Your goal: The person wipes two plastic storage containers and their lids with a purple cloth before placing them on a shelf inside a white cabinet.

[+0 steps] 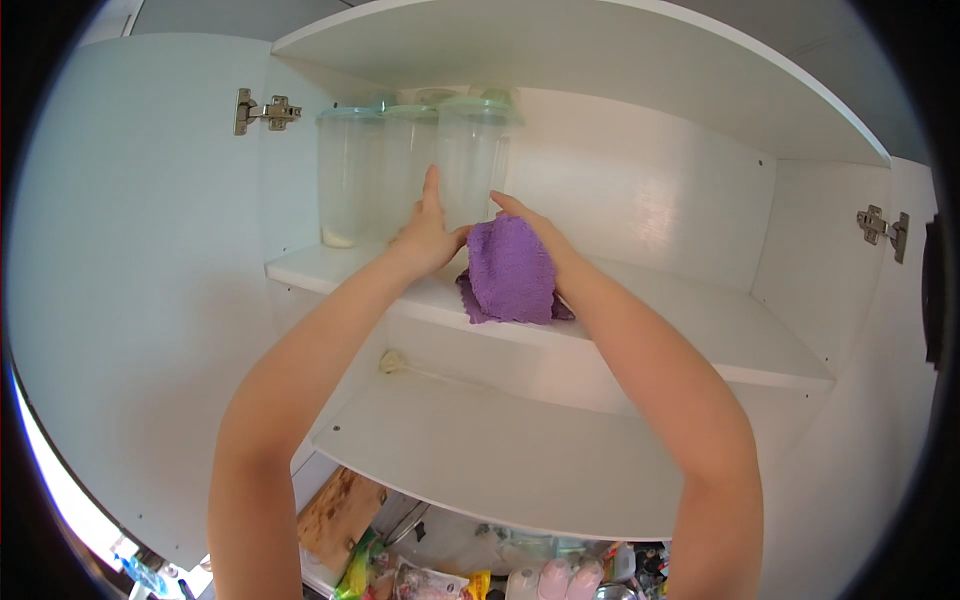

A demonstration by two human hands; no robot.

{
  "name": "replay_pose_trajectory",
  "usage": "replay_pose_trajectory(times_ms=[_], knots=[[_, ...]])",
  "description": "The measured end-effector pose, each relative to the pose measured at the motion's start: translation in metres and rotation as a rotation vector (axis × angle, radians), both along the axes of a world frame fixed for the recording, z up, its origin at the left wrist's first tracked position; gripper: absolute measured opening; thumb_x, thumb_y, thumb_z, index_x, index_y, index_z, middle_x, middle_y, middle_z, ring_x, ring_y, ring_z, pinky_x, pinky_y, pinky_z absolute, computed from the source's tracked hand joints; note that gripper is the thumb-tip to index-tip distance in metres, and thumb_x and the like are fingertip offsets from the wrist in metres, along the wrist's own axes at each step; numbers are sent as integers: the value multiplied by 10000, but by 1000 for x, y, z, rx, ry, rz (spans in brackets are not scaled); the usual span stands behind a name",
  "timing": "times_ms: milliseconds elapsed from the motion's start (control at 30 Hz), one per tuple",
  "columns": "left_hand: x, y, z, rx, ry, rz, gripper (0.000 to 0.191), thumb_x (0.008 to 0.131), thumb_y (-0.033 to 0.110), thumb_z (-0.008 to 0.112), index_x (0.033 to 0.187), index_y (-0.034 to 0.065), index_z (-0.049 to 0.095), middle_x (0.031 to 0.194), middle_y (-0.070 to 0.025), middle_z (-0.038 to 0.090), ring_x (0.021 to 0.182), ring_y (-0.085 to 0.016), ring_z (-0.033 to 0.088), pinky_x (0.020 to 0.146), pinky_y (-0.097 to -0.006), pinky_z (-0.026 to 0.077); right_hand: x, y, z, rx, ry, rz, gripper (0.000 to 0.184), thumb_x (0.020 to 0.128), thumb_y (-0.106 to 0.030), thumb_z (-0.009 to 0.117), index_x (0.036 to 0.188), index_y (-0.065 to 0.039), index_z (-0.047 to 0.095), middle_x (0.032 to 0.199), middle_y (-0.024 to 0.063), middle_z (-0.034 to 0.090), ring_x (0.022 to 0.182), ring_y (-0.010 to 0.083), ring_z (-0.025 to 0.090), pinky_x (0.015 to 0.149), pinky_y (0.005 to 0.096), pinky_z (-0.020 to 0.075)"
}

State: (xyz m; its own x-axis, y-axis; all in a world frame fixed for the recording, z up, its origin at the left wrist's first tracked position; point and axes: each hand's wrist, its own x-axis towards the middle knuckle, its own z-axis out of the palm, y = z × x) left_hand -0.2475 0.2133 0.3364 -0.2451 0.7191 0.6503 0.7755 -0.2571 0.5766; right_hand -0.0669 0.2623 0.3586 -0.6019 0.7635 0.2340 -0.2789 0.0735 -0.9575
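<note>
A crumpled purple cloth [512, 274] hangs from my right hand [534, 223], its lower edge over the front of the middle shelf [660, 307]. My right fingertips point toward the right side of a tall clear plastic container with a pale green lid [472, 142]. At the container's lower left is my left hand [426, 236], index finger raised and thumb out toward the cloth. Whether it presses on the container cannot be told. Two similar tall containers stand to the left, one with a green lid [410, 150] and one with a blue lid [349, 165], which has some pale contents at its bottom.
White cabinet doors stand open at left [142, 247] and right [877, 420], on metal hinges [270, 112]. A lower shelf [487, 442] runs beneath. Further down are a wooden board [341, 517], pink-capped bottles [570, 579] and packets [427, 581].
</note>
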Motion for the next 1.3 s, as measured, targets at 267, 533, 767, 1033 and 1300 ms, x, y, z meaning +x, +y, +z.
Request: replay_pose_trajectory(times_ms=[267, 533, 767, 1033, 1300], knots=[[7, 2, 14, -83, 64, 56, 1093, 800, 391, 764, 1484, -3, 8, 1289, -308, 523, 1205, -422, 525, 1020, -408, 418, -12, 89, -24, 820, -341, -149, 548, 914, -164, 513, 1447, -184, 387, 1281, 201, 575, 1139, 333, 572, 978, 389, 423], [5, 10, 18, -215, 131, 223, 910, 754, 508, 771, 1316, -86, 370, 1209, -325, 567, 1124, -418, 576, 946, -439, 458, -5, 75, -23, 900, -296, -136, 562, 880, -73, 548, 1423, -150, 425, 1290, 197, 575, 1144, 320, 576, 973, 374, 432], [8, -32, 20, -6, 51, 68, 695, 808, 401, 734, 1292, -20, 469, 1084, -233, 643, 1005, -352, 639, 875, -380, 499, 17, 45, 9, 926, -239, -147, 337, 950, -88, 489, 1283, -63, 539, 1065, 84, 653, 936, 152, 610, 862, 293, 493], [81, -170, -52, 273, -191, -286, 702, 853, 206, 690, 1442, 94, 326, 1370, -142, 451, 1257, -244, 455, 987, -412, 411, 31, -79, 7, 650, 424, 152, 173, 926, -79, 521, 1069, -22, 598, 957, 79, 657, 859, 158, 636, 769, 295, 522], [110, -239, -183, 245, -581, -669, 907, 840, 42, 689, 1510, 117, 81, 1459, -106, 326, 1292, -235, 417, 1049, -402, 374, 80, -225, -157, 895, -105, -42, 456, 819, -103, 698, 1233, -43, 518, 1120, 97, 617, 1008, 180, 620, 858, 326, 525]])
